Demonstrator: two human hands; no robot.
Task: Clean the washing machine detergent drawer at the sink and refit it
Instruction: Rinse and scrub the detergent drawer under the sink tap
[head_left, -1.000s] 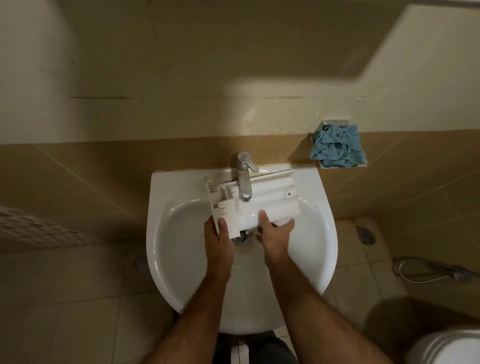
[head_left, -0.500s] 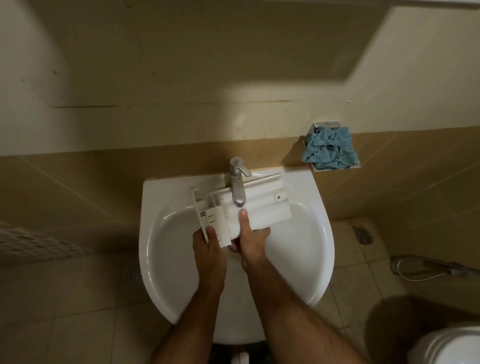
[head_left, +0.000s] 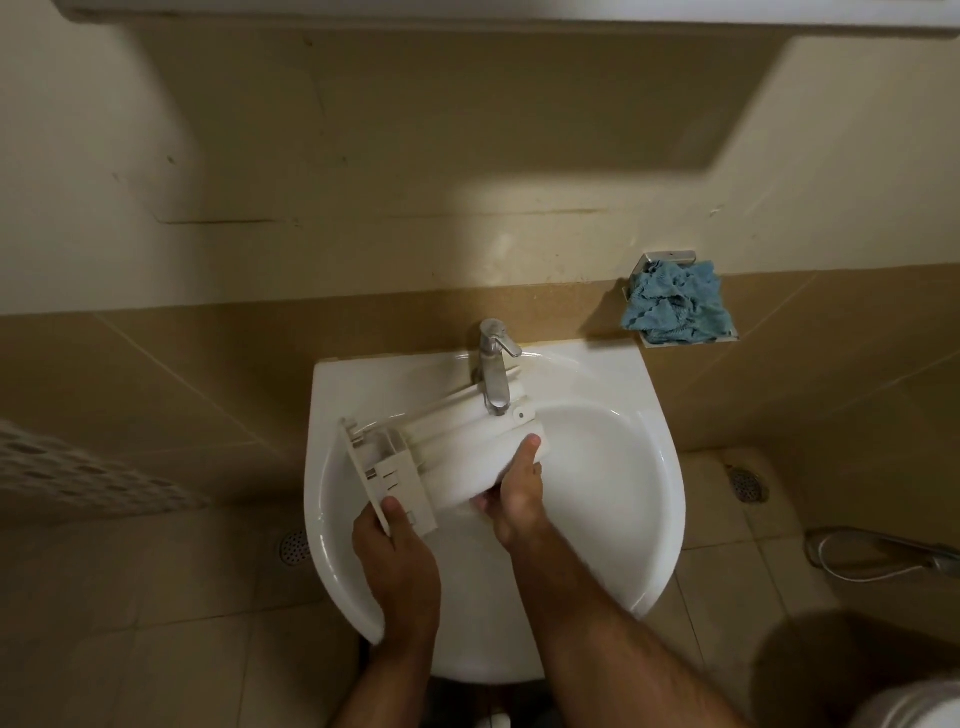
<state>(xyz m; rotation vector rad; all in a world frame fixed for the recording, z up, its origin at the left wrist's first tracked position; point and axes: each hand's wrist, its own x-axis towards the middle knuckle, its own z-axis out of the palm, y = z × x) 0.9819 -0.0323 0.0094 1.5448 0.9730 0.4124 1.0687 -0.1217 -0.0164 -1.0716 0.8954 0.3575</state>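
Both hands clamp the white plastic detergent drawer (head_left: 457, 457) – left hand (head_left: 397, 558) on its front panel, right hand (head_left: 517, 501) around its body – tilted under the chrome tap (head_left: 493, 371) over the white sink's (head_left: 623, 519) back edge, probably for rinsing

Drawer (head_left: 457, 452) over sink (head_left: 613, 499), seemingly under tap (head_left: 494, 371)

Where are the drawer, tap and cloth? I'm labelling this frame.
drawer (head_left: 467, 447): head view, on its white body.
tap (head_left: 494, 382): head view, on its spout.
cloth (head_left: 675, 304): head view, on its crumpled middle.
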